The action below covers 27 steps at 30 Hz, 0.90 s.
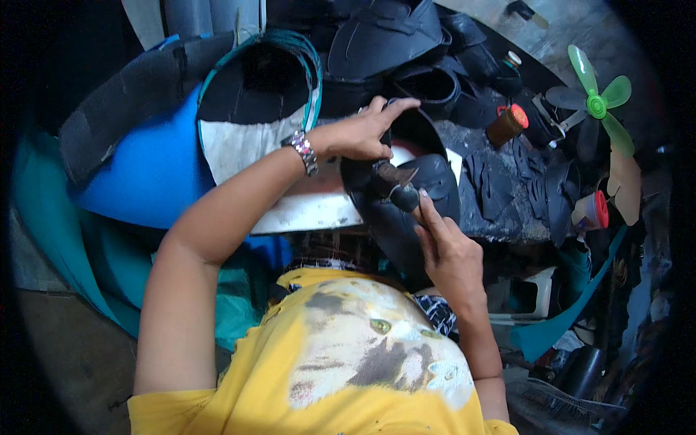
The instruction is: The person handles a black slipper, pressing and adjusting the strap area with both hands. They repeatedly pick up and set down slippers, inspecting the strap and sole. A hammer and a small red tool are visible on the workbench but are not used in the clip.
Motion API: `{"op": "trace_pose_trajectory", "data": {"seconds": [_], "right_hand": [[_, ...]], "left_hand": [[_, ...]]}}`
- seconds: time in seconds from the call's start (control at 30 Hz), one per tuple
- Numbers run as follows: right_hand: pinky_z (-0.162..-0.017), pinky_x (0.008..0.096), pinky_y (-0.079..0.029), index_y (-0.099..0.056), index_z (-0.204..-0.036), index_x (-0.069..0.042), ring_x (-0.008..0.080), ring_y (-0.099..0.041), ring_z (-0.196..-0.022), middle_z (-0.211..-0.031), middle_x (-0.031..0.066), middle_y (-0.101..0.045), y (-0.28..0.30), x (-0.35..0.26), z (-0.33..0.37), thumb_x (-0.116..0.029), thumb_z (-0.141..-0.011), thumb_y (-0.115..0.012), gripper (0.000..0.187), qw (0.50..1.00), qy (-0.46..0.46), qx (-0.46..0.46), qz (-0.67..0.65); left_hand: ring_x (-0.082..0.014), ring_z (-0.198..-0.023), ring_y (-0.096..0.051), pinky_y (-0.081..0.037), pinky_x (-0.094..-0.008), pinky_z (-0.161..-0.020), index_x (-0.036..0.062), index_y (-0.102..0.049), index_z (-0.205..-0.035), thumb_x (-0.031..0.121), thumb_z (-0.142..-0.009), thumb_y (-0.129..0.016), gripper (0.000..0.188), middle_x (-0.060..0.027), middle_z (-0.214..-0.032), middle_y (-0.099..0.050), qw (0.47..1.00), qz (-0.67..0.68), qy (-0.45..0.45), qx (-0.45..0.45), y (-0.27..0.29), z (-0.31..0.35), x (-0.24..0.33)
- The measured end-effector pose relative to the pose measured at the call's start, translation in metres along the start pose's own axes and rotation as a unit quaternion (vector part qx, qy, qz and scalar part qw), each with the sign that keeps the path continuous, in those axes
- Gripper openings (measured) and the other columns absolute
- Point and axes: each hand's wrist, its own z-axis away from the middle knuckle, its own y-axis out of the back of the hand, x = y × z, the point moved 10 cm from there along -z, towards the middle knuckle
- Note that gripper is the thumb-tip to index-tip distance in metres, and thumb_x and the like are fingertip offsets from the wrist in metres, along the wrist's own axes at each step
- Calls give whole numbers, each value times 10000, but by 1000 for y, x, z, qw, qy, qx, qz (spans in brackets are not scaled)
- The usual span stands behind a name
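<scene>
Both hands worked on a black shoe upper [428, 181] held over the person's lap.

Left hand [362, 130] pressed down on the upper's top edge, fingers spread; right hand [446, 250] pinched a small dark brush [395, 185] against it. Beyond lay a heap of black shoe parts [406, 43], a brown red-capped bottle [506, 125] and a green fan [596, 105].

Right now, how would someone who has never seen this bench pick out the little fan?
Start from the dark, cluttered workbench beyond the person's hands and look to its far right end. Past the small brown bottle with an orange cap stands the little fan. It is the only bright green thing there, with translucent blades around a round green hub, among black rubbery pieces.
</scene>
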Motion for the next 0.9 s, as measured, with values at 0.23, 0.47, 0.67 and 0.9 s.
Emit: {"op": "trace_pose_trajectory", "data": {"seconds": [0.23,0.47,0.67,0.9], "right_hand": [[-725,405,-523,-531,-1268,-61,352,-658,-853,-998,189,-647,47,79,-7,-149,-936,-549,343,959,-178,197,-98],[-743,442,-500,-534,-1288,-166,367,-628,-850,-979,157,-563,-6,117,-40,-129,-906,-543,384,973,-204,67,89],[-803,338,-459,-569,-1236,-45,234,-595,-848,-1024,101,-571,30,89,-49,-219,-972,-493,325,962,-72,251,-81],[-895,355,-508,-474,-1295,10,225,-624,-1013,-1140,138,-621,-54,53,-26,-307,-788,-743,656,646,-228,11,-729]], "left_hand": [[-183,-883,-577,-512,-281,-790,190,-434,-1368,85,-764,-475,614,-141,-1229,-503,976,185,28,113,18,9,6],[-159,-1076,-587,-464,-265,-955,73,-552,-1282,-84,-713,-305,640,-115,-1266,-567,953,261,2,153,44,22,25],[-199,-1194,-546,-385,-323,-1072,39,-590,-1246,-82,-717,-288,621,-130,-1284,-576,934,279,-73,209,80,46,49],[-216,-1253,-503,-370,-350,-1082,57,-573,-1277,-43,-787,-335,554,-135,-1333,-543,925,274,-108,239,94,58,70]]}}
